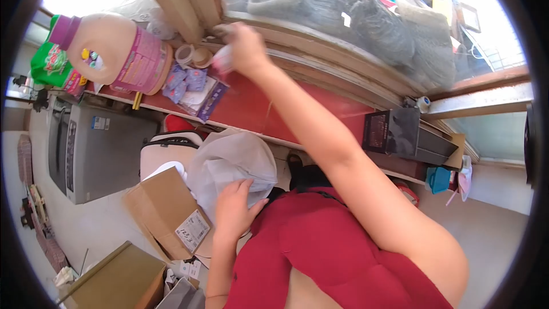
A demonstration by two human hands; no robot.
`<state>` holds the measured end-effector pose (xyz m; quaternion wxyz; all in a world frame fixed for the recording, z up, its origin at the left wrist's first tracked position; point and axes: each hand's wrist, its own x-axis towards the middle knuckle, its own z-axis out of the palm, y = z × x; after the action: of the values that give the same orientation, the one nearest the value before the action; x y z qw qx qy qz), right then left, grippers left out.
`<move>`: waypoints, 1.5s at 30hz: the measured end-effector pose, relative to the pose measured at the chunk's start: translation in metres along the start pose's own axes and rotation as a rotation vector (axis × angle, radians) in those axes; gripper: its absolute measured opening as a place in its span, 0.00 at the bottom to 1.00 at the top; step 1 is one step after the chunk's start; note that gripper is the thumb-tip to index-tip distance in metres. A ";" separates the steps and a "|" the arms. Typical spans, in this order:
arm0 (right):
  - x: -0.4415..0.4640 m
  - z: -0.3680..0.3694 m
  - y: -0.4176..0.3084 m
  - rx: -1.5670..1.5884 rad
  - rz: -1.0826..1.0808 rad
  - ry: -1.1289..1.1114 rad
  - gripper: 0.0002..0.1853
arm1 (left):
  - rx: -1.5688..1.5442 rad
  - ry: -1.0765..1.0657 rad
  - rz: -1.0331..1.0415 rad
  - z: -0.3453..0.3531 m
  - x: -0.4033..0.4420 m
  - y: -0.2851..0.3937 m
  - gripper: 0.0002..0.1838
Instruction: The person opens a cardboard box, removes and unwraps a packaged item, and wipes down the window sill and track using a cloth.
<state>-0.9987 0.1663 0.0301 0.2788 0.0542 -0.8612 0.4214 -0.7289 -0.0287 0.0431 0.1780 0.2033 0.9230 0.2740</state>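
Observation:
My right hand [247,51] reaches up to the window frame [200,0], its fingers curled and partly blurred. Something greyish shows at its fingertips, too smeared to name. Just below that hand is a small white and pink item [222,60]; I cannot tell whether the hand holds it. My left hand [233,203] hangs low with its fingers apart, in front of or against a whitish plastic bag [231,157]. Near the right hand, small round tubs [185,54] and purple wrapped packets [186,80] sit on the red sill [286,106].
A large pink-labelled jug [117,48] and a green bag [48,66] stand at the sill's left. A black box [392,131] is at its right. Below are a grey washing machine [106,149], a cardboard box [163,212] and an olive box [114,277]. Shoes [366,8] lie behind the glass.

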 end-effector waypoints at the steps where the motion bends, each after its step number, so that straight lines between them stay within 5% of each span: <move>1: -0.006 -0.028 -0.004 0.024 0.029 0.039 0.17 | -0.019 0.019 0.017 -0.001 0.002 0.002 0.29; 3: -0.019 -0.083 -0.013 0.075 0.083 0.121 0.17 | -0.069 0.060 0.026 0.000 0.005 0.002 0.28; 6: -0.052 -0.138 -0.017 -0.301 -0.028 0.354 0.13 | -0.106 0.090 0.018 -0.004 0.012 0.003 0.28; 8: -0.067 -0.139 0.000 -0.396 -0.009 0.265 0.13 | -0.146 0.130 0.012 -0.004 0.019 0.001 0.28; 10: -0.077 -0.118 0.019 -0.472 0.038 0.072 0.13 | -0.185 0.167 0.016 -0.001 0.025 0.001 0.29; 12: -0.073 -0.085 0.032 -0.638 -0.129 0.050 0.10 | 0.126 0.261 -0.007 0.006 0.030 -0.002 0.30; 16: -0.044 -0.037 0.007 -0.678 -0.015 -0.074 0.07 | 0.158 0.253 -0.126 0.054 0.025 -0.044 0.28; 18: -0.032 -0.014 0.005 -0.733 -0.038 -0.114 0.08 | 0.364 0.309 -0.090 0.082 0.021 -0.075 0.21; 22: -0.002 0.026 0.001 -0.652 -0.248 -0.200 0.09 | 0.270 0.402 -0.011 0.083 0.015 -0.093 0.16; 23: 0.006 0.038 -0.003 -0.730 -0.263 -0.206 0.12 | 0.226 0.308 -0.052 0.073 0.010 -0.088 0.13; 26: 0.032 0.084 0.016 -0.315 -0.140 -0.100 0.08 | 0.289 -0.048 -0.125 0.030 -0.016 -0.066 0.11; 30: 0.030 0.037 0.014 -0.093 -0.184 -0.143 0.11 | 0.328 -0.141 -0.202 0.031 -0.064 -0.070 0.10; 32: 0.030 -0.005 -0.005 0.288 0.179 -0.366 0.12 | 0.378 0.023 -0.125 0.054 -0.075 -0.092 0.11; 35: 0.023 -0.052 -0.018 0.238 0.195 -0.354 0.14 | 0.442 -0.099 -0.172 0.047 -0.079 -0.081 0.18; 39: 0.025 -0.052 -0.020 0.272 0.177 -0.127 0.10 | 0.491 -0.259 -0.197 0.013 -0.091 -0.049 0.32; 41: 0.033 -0.027 -0.020 -0.103 -0.136 0.055 0.09 | 0.495 -0.301 -0.186 -0.002 -0.092 -0.035 0.42; 45: 0.033 0.027 -0.006 -0.215 -0.235 -0.310 0.12 | 0.369 -0.223 -0.186 -0.015 -0.088 -0.021 0.42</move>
<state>-1.0358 0.1470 0.0383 0.1947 0.1883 -0.9216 0.2781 -0.6656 -0.0928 0.0621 0.2632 0.1757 0.9468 0.0587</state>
